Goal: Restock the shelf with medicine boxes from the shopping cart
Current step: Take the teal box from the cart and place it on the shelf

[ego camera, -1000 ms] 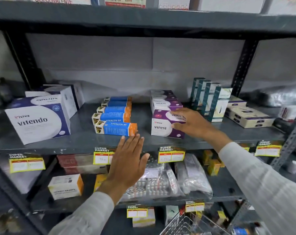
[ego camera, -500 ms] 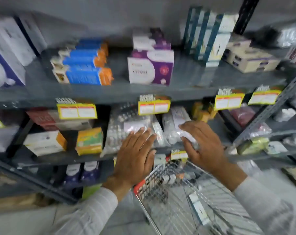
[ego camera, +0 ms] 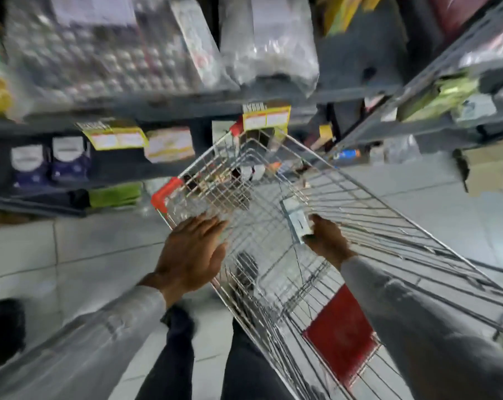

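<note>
Both hands have dropped from shelf to shopping cart: right hand grasps a medicine box; left hand spread flat.

Motion blur smears the whole view. The print on the yellow price tags cannot be read, nor the labels on the dark packets on the lower shelf. The right hand covers the near end of a pale box, and its fingers are hidden behind it. Small items at the far end of the cart are too blurred to name. Both sleeves run off the bottom edge.
</note>
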`<state>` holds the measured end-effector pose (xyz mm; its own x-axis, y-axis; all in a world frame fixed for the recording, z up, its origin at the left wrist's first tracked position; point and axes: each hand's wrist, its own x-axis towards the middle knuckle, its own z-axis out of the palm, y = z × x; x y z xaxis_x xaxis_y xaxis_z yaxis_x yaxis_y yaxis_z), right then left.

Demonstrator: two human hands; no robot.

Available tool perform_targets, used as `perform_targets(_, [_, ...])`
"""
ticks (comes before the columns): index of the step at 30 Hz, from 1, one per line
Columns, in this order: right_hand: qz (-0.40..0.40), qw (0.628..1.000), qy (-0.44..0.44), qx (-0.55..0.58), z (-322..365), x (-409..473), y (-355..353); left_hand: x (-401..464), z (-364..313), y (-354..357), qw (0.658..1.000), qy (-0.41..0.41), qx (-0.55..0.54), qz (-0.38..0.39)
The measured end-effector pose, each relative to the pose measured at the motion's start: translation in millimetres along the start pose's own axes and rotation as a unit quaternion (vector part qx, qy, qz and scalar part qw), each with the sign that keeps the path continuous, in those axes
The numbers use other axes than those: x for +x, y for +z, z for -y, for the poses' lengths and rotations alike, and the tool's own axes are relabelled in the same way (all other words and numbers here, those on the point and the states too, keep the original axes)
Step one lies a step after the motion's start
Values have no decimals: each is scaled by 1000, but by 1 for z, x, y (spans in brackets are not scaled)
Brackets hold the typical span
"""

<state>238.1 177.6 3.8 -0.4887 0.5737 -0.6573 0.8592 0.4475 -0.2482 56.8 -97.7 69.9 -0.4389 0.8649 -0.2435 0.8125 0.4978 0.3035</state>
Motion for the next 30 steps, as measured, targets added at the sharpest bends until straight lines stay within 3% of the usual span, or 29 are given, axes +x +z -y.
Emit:
perform_targets(5, [5, 999, 2, -40, -25, 44, 58, 5, 7, 7, 1000, 9, 5, 6])
perform_targets(15, [-90, 995, 40, 1, -9, 78, 96, 3, 7, 10, 1000, 10, -8, -18])
perform_targets(19, [-101, 992, -55, 55, 19, 38, 75, 0, 4, 5, 1000, -4, -13, -15])
perform_targets(23, [-173, 976, -131, 31, 60, -18, 32, -5, -2, -21, 999, -20, -32, -25])
perform_targets(30, [-335, 917, -214, 22, 143, -118, -71, -5, -10, -147, 980, 14, -49, -192])
